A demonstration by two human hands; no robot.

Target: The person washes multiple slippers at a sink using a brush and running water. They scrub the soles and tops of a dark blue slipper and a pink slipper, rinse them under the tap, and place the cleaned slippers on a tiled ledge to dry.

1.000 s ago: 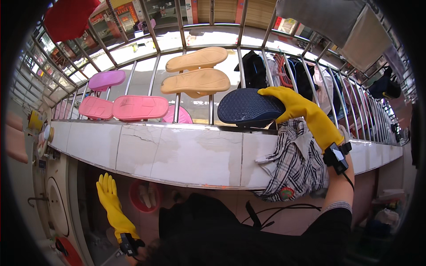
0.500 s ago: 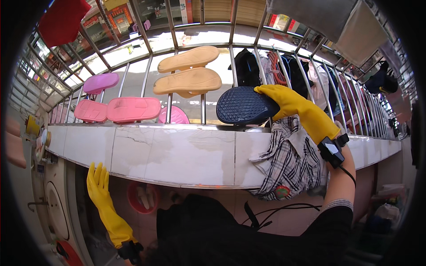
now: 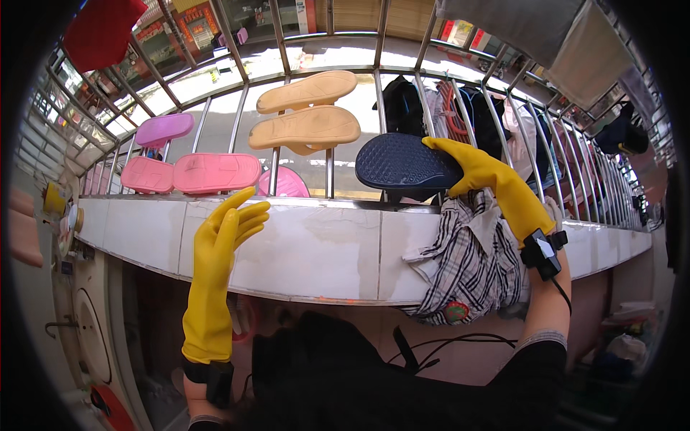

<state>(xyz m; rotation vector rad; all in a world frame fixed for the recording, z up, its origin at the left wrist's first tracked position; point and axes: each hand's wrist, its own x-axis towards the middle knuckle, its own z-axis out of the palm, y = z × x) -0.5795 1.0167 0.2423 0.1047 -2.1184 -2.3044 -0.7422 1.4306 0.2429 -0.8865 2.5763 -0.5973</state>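
A dark navy slipper rests sole up on the metal railing above the tiled ledge. My right hand, in a yellow rubber glove, clasps its right end, one finger along the far edge and the thumb at the near edge. My left hand, gloved the same way, is open and holds nothing. Its stretched fingers point right, over the ledge and just below a pink slipper. Another pink slipper, a purple slipper and two tan slippers also lie on the bars.
A striped shirt drapes over the tiled ledge below my right hand. Metal bars curve along the far side, with bags beyond them. A grey cloth hangs at upper right, a red cloth at upper left.
My left hand has risen from below the ledge, up and to the right. The navy slipper has shifted slightly right and up, and my right hand's finger and thumb are spread wider on it.
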